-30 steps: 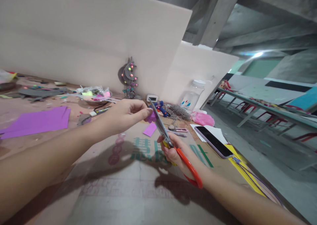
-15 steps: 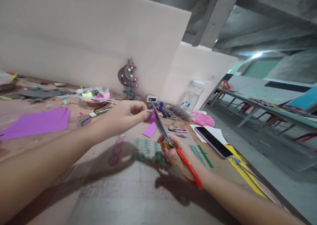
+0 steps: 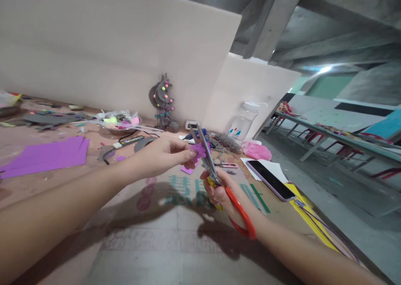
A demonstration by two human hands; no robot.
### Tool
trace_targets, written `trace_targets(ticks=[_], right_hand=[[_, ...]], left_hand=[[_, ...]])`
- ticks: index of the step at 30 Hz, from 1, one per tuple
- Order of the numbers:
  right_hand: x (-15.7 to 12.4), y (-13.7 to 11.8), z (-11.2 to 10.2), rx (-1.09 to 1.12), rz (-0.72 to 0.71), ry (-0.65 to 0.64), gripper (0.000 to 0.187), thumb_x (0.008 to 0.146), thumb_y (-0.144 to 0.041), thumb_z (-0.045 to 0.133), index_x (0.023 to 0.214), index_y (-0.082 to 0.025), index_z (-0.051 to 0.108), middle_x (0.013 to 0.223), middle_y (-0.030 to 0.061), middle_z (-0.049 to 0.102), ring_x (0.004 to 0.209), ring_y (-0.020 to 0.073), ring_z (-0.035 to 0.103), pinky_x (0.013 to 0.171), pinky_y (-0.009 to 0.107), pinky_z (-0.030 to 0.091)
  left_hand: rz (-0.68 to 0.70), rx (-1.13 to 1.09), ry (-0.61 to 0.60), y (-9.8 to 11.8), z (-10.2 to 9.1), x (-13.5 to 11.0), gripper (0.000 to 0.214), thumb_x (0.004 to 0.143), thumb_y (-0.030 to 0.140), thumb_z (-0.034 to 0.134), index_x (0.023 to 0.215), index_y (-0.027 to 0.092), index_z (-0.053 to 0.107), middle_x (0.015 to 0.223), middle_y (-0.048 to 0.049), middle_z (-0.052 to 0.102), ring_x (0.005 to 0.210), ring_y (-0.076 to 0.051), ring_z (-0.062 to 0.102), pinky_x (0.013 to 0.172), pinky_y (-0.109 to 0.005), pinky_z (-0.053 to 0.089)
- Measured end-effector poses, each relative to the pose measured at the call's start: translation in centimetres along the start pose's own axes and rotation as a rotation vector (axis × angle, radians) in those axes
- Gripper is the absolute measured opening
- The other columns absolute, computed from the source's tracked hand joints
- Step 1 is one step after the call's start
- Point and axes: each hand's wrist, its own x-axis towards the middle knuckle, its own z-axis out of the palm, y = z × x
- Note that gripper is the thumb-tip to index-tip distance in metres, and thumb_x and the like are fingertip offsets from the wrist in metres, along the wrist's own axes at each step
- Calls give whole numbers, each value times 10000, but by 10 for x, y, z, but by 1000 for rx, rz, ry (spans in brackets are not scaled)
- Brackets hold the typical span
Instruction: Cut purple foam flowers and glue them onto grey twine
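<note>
Pale boards stand along the back of the counter, whose near part is covered by printed cardboard. Far left, beyond my forearm, lie purple sheets with a grey cut-out behind them, then a yellow-and-black cutter. Next comes my left hand, pinching a small purple piece with scalloped edges between thumb and fingers, held up above the cardboard; behind that hand a grey ornament dotted with bright beads leans near the board. A purple offcut lies under the piece, partly hidden. Half a second ago the scissors looked closed at the piece's edge; now their blades have spread, one to each side of it, and the left hand has shifted slightly rightward, showing more of the piece. To me that suggests the trimming is unfinished and a fresh edge is presented. My right hand grips the scissors by their handles. Beyond it are grey twine, a clear bottle and, rightmost, a phone.
</note>
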Motion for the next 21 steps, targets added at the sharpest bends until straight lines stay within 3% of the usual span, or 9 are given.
trace_targets(ticks=[7,21], right_hand=[[1,1,-2,-3,18,-19,572,796,-694,473,1066,-190,456,755,-17,369,576,99,305,484,227,285],[2,3,0,38,12,1,561,783,-680,512,1055,-191,469,742,-26,380,555,94,300,474,231,284]], left_hand=[[-39,-27,8,-3,3,-1,325,862,428,512,839,153,684,794,-46,704,781,-170,650,748,-298,513],[-35,-31,27,-3,5,-1,311,869,409,506,810,150,668,793,-45,701,787,-165,650,758,-291,513]])
